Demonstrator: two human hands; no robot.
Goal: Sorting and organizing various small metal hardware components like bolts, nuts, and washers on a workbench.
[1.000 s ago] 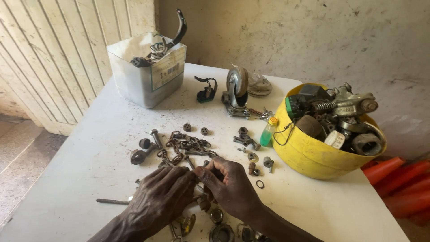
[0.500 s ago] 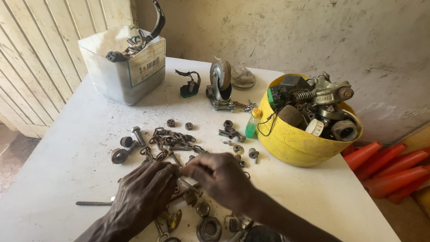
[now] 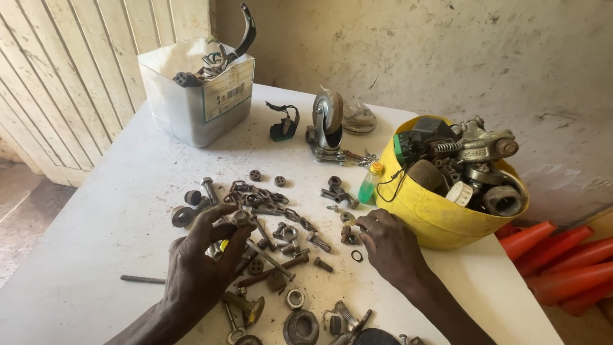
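My left hand [image 3: 205, 255] rests on a scatter of rusty bolts and nuts [image 3: 281, 246] on the white table [image 3: 115, 211], its thumb and fingers pinched on a small metal piece [image 3: 240, 217] beside a rusty chain [image 3: 258, 197]. My right hand [image 3: 389, 246] lies palm down further right, fingertips on a small washer or nut [image 3: 348, 218] close to the yellow tub [image 3: 424, 211]. What the right fingers grip, if anything, is unclear.
The yellow tub holds metal parts [image 3: 472, 163]. A small green bottle [image 3: 369, 182] leans by it. A caster wheel [image 3: 327, 124] and a black clip [image 3: 283, 124] stand behind. A translucent bin [image 3: 191, 96] sits back left. Orange cones [image 3: 555, 255] lie off right.
My hands have parted: the left stayed low on the hardware near the chain, the right moved rightward toward the yellow tub. The view also shifted.
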